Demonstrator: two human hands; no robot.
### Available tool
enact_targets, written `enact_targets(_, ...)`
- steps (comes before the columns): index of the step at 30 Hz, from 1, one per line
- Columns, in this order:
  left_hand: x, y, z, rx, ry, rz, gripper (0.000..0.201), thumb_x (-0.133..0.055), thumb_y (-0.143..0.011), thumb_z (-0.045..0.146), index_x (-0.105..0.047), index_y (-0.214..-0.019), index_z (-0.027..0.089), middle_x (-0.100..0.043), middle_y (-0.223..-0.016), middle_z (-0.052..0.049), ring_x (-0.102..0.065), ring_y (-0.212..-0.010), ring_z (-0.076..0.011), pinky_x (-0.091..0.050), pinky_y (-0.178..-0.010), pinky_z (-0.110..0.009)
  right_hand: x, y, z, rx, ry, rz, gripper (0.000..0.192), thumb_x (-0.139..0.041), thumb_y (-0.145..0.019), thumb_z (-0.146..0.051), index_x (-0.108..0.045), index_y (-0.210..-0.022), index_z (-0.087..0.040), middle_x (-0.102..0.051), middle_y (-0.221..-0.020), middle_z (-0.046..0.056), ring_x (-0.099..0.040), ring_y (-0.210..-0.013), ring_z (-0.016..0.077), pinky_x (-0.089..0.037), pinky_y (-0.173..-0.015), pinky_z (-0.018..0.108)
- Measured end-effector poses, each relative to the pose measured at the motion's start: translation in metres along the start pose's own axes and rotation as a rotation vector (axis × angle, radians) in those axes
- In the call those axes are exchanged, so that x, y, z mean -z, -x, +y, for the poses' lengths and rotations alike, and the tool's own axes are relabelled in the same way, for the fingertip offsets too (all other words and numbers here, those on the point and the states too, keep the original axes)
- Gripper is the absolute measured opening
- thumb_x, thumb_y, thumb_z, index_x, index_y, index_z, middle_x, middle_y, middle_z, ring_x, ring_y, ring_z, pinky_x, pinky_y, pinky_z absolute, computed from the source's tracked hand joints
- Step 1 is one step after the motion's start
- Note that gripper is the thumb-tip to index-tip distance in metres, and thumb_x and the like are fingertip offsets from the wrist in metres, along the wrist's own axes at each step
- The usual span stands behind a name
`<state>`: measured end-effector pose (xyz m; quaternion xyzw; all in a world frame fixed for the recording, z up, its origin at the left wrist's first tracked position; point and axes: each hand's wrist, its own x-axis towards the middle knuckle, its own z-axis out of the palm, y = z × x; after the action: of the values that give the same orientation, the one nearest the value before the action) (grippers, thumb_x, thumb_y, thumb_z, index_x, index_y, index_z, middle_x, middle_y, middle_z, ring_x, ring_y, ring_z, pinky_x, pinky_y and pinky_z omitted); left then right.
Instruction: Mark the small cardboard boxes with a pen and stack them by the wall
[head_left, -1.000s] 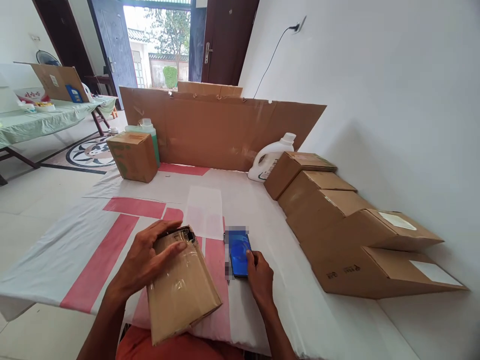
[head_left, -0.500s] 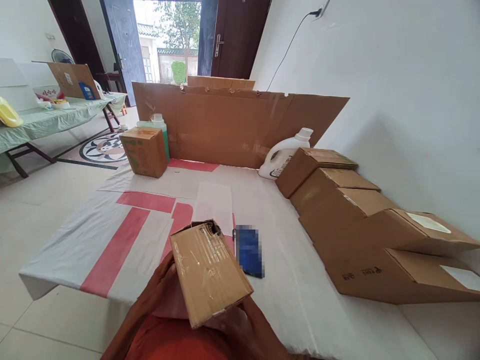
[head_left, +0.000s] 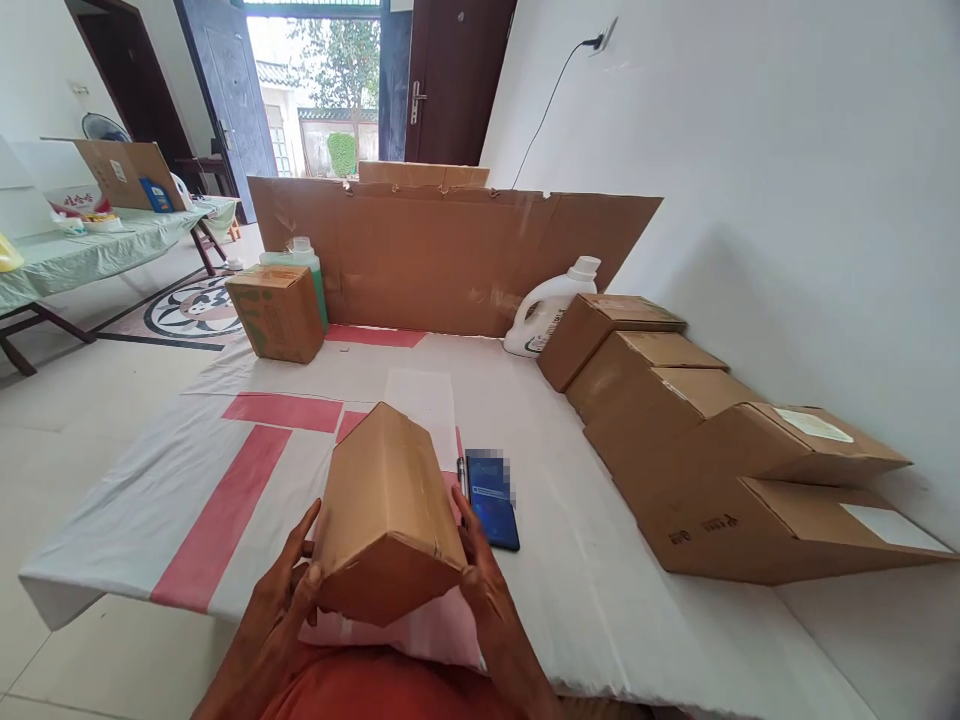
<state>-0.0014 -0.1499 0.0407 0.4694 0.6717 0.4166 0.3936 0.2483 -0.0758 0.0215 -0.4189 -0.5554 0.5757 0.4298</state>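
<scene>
A small brown cardboard box (head_left: 386, 500) is tilted between my two hands, one edge facing up, above the front of the cloth-covered table (head_left: 570, 620). My left hand (head_left: 289, 580) presses on its left side, thumb near the front corner. On the opposite side, my right hand (head_left: 484, 575) grips the box with fingers along the side and thumb at the corner. Just right of the box lies a dark blue phone (head_left: 493, 505), partly pixelated. A pen-like object (head_left: 462, 475) sits along the phone's left edge.
Several cardboard boxes (head_left: 675, 480) line the right side by the wall. A white jug (head_left: 551, 305) stands behind them. At the back left, a carton (head_left: 277, 315) stands before a green-liquid jug (head_left: 319, 290). A tall cardboard panel (head_left: 442, 260) closes off the far edge.
The box has been turned over in my hands: its taped face with a torn opening is replaced by plain faces meeting at an edge. Both hands now show more at its sides.
</scene>
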Motion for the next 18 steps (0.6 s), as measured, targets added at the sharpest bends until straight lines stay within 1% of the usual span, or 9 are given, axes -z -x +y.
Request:
enact_targets(2, 0.007, 0.001, 0.004, -0.083, -0.041, 0.004, 0.068, -0.046, -0.098, 0.067, -0.044, -0.158, 0.037, -0.068, -0.130, -0.009, -0.071, -0.094, -0.0280, -0.061, -0.081, -0.040, -0.003, 0.001, -0.004, 0.002, -0.007, -0.080, 0.092, -0.062, -0.087, -0.077, -0.035, -0.164, -0.033, -0.045, -0.166, 0.011, -0.045, -0.150, 0.0349, -0.044, -0.117, 0.050)
enact_targets(4, 0.013, -0.002, 0.014, -0.180, -0.072, 0.025, 0.064, -0.053, -0.095, 0.065, -0.051, -0.153, 0.039, -0.063, -0.143, -0.009, -0.068, -0.115, -0.0342, -0.061, -0.090, -0.043, -0.004, 0.002, -0.014, -0.017, 0.052, -0.031, 0.092, -0.070, -0.085, -0.072, -0.041, -0.161, -0.029, -0.057, -0.154, 0.014, -0.055, -0.140, 0.0357, -0.050, -0.112, 0.048)
enact_targets(5, 0.014, -0.004, 0.021, -0.227, -0.088, 0.033, 0.064, -0.056, -0.094, 0.063, -0.051, -0.153, 0.040, -0.063, -0.144, -0.008, -0.067, -0.118, -0.0353, -0.061, -0.092, -0.043, -0.003, 0.002, -0.020, -0.011, 0.078, 0.024, 0.089, -0.071, -0.085, -0.070, -0.044, -0.158, -0.027, -0.062, -0.148, 0.015, -0.059, -0.134, 0.0353, -0.052, -0.109, 0.047)
enact_targets(7, 0.009, -0.008, 0.039, -0.332, -0.120, 0.020, 0.064, -0.061, -0.092, 0.060, -0.049, -0.153, 0.042, -0.068, -0.131, -0.007, -0.070, -0.106, -0.0334, -0.062, -0.085, -0.042, 0.004, 0.006, -0.033, 0.030, 0.078, 0.123, 0.076, -0.067, -0.089, -0.067, -0.054, -0.149, -0.023, -0.070, -0.134, 0.015, -0.066, -0.122, 0.0331, -0.057, -0.100, 0.044)
enact_targets(9, -0.004, -0.010, 0.061, -0.435, -0.125, -0.028, 0.066, -0.066, -0.090, 0.058, -0.048, -0.152, 0.042, -0.072, -0.108, -0.006, -0.070, -0.085, -0.0294, -0.061, -0.074, -0.040, 0.019, 0.016, -0.044, 0.071, 0.043, 0.205, 0.064, -0.063, -0.092, -0.065, -0.061, -0.140, -0.022, -0.074, -0.124, 0.013, -0.070, -0.113, 0.0309, -0.060, -0.092, 0.039)
enact_targets(11, -0.026, -0.010, 0.084, -0.510, -0.080, -0.106, 0.067, -0.069, -0.090, 0.055, -0.049, -0.152, 0.042, -0.068, -0.093, -0.004, -0.065, -0.074, -0.0266, -0.058, -0.068, -0.039, 0.040, 0.035, -0.052, 0.076, 0.065, 0.372, 0.058, -0.062, -0.093, -0.064, -0.063, -0.136, -0.024, -0.075, -0.122, 0.011, -0.069, -0.114, 0.0306, -0.060, -0.091, 0.037)
enact_targets(13, -0.054, -0.009, 0.107, -0.572, -0.007, -0.220, 0.069, -0.070, -0.090, 0.050, -0.046, -0.154, 0.041, -0.065, -0.092, -0.004, -0.063, -0.074, -0.0254, -0.056, -0.067, -0.039, 0.065, 0.062, -0.058, 0.079, 0.144, 0.592, 0.060, -0.064, -0.091, -0.064, -0.063, -0.137, -0.024, -0.074, -0.125, 0.012, -0.067, -0.118, 0.0326, -0.059, -0.092, 0.038)
enact_targets(16, -0.105, -0.011, 0.134, -0.652, 0.072, -0.496, 0.073, -0.070, -0.093, 0.043, -0.040, -0.159, 0.037, -0.063, -0.103, -0.008, -0.062, -0.083, -0.0248, -0.057, -0.074, -0.039, 0.106, 0.104, -0.066, 0.097, 0.279, 0.891, 0.064, -0.064, -0.089, -0.067, -0.065, -0.133, -0.020, -0.074, -0.122, 0.015, -0.067, -0.114, 0.0361, -0.059, -0.086, 0.039)
enact_targets(18, -0.146, -0.015, 0.146, -0.666, 0.116, -0.697, 0.075, -0.069, -0.094, 0.043, -0.037, -0.161, 0.031, -0.062, -0.116, -0.011, -0.062, -0.093, -0.0254, -0.058, -0.083, -0.040, 0.132, 0.129, -0.069, 0.091, 0.419, 1.059, 0.060, -0.060, -0.091, -0.067, -0.067, -0.127, -0.019, -0.074, -0.118, 0.016, -0.068, -0.110, 0.0363, -0.057, -0.084, 0.039)
